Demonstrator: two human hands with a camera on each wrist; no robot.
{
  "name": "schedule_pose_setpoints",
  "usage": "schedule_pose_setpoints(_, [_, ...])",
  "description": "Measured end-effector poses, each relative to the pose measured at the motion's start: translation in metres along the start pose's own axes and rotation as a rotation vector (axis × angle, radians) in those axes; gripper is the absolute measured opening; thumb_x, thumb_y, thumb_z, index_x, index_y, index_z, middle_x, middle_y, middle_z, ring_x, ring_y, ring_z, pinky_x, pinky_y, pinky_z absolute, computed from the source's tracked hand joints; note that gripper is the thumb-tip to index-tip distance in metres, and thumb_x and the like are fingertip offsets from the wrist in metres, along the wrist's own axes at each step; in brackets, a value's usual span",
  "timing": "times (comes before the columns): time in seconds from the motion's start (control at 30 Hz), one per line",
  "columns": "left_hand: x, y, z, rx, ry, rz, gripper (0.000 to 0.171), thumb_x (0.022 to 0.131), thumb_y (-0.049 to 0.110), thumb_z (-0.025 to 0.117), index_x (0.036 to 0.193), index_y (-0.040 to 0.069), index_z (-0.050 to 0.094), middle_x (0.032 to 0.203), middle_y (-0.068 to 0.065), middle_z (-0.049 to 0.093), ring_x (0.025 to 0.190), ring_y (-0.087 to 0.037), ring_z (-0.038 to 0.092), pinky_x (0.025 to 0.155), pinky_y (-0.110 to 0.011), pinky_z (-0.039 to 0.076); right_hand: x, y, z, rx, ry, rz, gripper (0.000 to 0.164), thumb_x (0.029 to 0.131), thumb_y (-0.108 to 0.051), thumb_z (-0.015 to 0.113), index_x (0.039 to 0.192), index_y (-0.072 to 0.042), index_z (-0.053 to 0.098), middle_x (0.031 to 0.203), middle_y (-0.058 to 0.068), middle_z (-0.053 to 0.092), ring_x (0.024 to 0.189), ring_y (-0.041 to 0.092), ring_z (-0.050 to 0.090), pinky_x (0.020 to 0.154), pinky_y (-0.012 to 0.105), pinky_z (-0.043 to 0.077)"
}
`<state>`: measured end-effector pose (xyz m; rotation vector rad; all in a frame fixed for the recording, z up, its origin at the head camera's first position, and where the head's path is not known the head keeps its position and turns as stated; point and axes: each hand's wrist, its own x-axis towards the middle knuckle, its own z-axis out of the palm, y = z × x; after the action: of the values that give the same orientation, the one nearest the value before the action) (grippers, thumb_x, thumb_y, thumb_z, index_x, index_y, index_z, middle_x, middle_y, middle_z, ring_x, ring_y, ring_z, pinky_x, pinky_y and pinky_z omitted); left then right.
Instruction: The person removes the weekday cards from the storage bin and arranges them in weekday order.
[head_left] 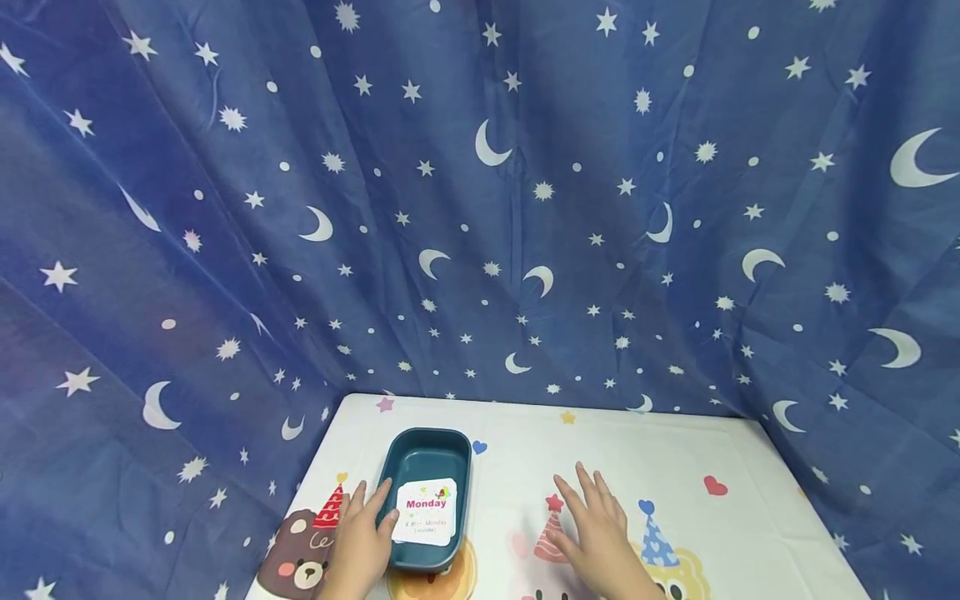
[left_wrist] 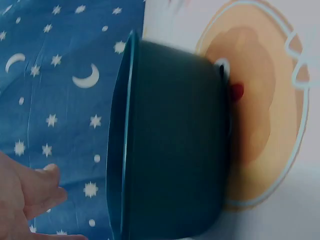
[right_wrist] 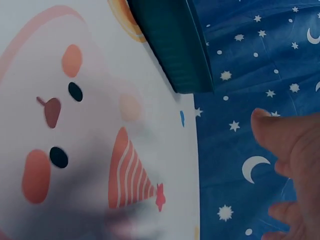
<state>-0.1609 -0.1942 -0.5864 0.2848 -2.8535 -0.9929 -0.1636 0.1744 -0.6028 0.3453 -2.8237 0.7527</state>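
A dark teal rectangular tub [head_left: 427, 439] stands on the left part of the table. Inside it lie white cards, the top card [head_left: 425, 517] printed "Monday" in pink with smaller text below. Beside the tub's left rim, my left hand [head_left: 362, 533] has its fingers spread, the fingertips close to the edge. In the left wrist view the tub's side wall [left_wrist: 175, 140] fills the middle, apart from the thumb. My right hand [head_left: 600, 533] hovers over the table to the right of the tub, fingers extended and holding nothing.
A white tablecloth [head_left: 517, 433] with printed bears, party hats, hearts and stars covers the table. Blue fabric [head_left: 480, 250] with white moons and stars hangs behind the table and along both sides.
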Motion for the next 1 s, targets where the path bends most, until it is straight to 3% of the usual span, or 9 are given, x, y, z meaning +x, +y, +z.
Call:
schedule_pose_setpoints(0.17, [0.006, -0.011, -0.013, -0.078, 0.000, -0.081, 0.047, 0.101, 0.009, 0.069, 0.148, 0.009, 0.065, 0.161, -0.038, 0.042, 0.149, -0.066, 0.036, 0.115, -0.084, 0.029, 0.009, -0.004, 0.003, 0.066, 0.000, -0.022, 0.082, 0.085, -0.032, 0.091, 0.158, -0.025, 0.054, 0.173, 0.018, 0.035, 0.156, 0.051, 0.031, 0.110, 0.084, 0.034])
schedule_pose_setpoints(0.3, [0.007, -0.021, -0.019, -0.137, 0.016, -0.098, 0.045, 0.099, 0.005, 0.069, 0.144, 0.011, 0.069, 0.156, -0.036, 0.051, 0.145, -0.061, 0.047, 0.114, -0.083, 0.031, 0.017, -0.007, 0.006, 0.103, -0.020, -0.010, 0.082, 0.084, -0.031, 0.092, 0.156, -0.025, 0.055, 0.174, 0.016, 0.035, 0.157, 0.048, 0.031, 0.112, 0.083, 0.033])
schedule_pose_setpoints(0.37, [0.008, -0.026, -0.021, -0.174, 0.025, -0.107, 0.044, 0.098, 0.003, 0.069, 0.141, 0.011, 0.071, 0.151, -0.033, 0.058, 0.141, -0.057, 0.054, 0.113, -0.078, 0.038, 0.020, -0.009, 0.008, 0.118, -0.025, -0.006, 0.081, 0.083, -0.030, 0.093, 0.155, -0.025, 0.056, 0.174, 0.015, 0.036, 0.158, 0.047, 0.032, 0.113, 0.083, 0.033])
schedule_pose_setpoints(0.47, [0.009, -0.036, -0.020, -0.227, 0.038, -0.128, 0.041, 0.097, 0.001, 0.070, 0.137, 0.010, 0.074, 0.128, -0.027, 0.073, 0.117, -0.044, 0.070, 0.098, -0.056, 0.057, 0.024, -0.013, 0.011, 0.150, -0.030, -0.006, 0.082, 0.081, -0.029, 0.094, 0.154, -0.026, 0.057, 0.173, 0.014, 0.036, 0.158, 0.047, 0.032, 0.115, 0.082, 0.033])
schedule_pose_setpoints(0.53, [0.010, -0.042, -0.019, -0.260, 0.044, -0.137, 0.038, 0.096, 0.001, 0.071, 0.134, 0.008, 0.076, 0.117, -0.024, 0.077, 0.103, -0.031, 0.071, 0.085, -0.037, 0.057, 0.027, -0.017, 0.013, 0.168, -0.040, -0.005, 0.083, 0.080, -0.028, 0.095, 0.154, -0.026, 0.057, 0.174, 0.014, 0.036, 0.158, 0.046, 0.032, 0.116, 0.080, 0.032])
schedule_pose_setpoints(0.63, [0.009, -0.048, -0.019, -0.312, 0.047, -0.137, 0.036, 0.095, 0.000, 0.071, 0.130, 0.005, 0.077, 0.116, -0.023, 0.078, 0.100, -0.021, 0.070, 0.076, -0.021, 0.051, 0.032, -0.024, 0.016, 0.166, -0.056, -0.012, 0.085, 0.081, -0.029, 0.095, 0.155, -0.026, 0.055, 0.174, 0.014, 0.036, 0.158, 0.046, 0.032, 0.116, 0.080, 0.032])
schedule_pose_setpoints(0.73, [0.009, -0.052, -0.018, -0.404, 0.030, -0.149, 0.035, 0.095, -0.003, 0.071, 0.129, 0.001, 0.076, 0.126, -0.028, 0.075, 0.099, -0.019, 0.072, 0.073, -0.020, 0.055, 0.037, -0.034, 0.018, 0.155, -0.071, -0.029, 0.087, 0.081, -0.032, 0.094, 0.157, -0.027, 0.053, 0.173, 0.014, 0.036, 0.157, 0.046, 0.033, 0.115, 0.079, 0.034])
schedule_pose_setpoints(0.87, [0.010, -0.054, -0.017, -0.523, -0.001, -0.215, 0.035, 0.097, -0.003, 0.070, 0.132, -0.001, 0.074, 0.128, -0.029, 0.073, 0.092, -0.015, 0.072, 0.069, -0.028, 0.062, 0.043, -0.050, 0.022, 0.150, -0.085, -0.047, 0.090, 0.079, -0.035, 0.095, 0.158, -0.028, 0.051, 0.172, 0.013, 0.037, 0.156, 0.045, 0.034, 0.114, 0.077, 0.036])
schedule_pose_setpoints(1.0, [0.013, -0.057, -0.017, -0.572, -0.036, -0.258, 0.035, 0.098, -0.002, 0.069, 0.133, 0.001, 0.074, 0.126, -0.026, 0.074, 0.098, -0.015, 0.071, 0.074, -0.033, 0.064, 0.049, -0.064, 0.028, 0.128, -0.095, -0.059, 0.094, 0.077, -0.036, 0.097, 0.158, -0.029, 0.050, 0.171, 0.013, 0.039, 0.155, 0.044, 0.036, 0.113, 0.076, 0.038])
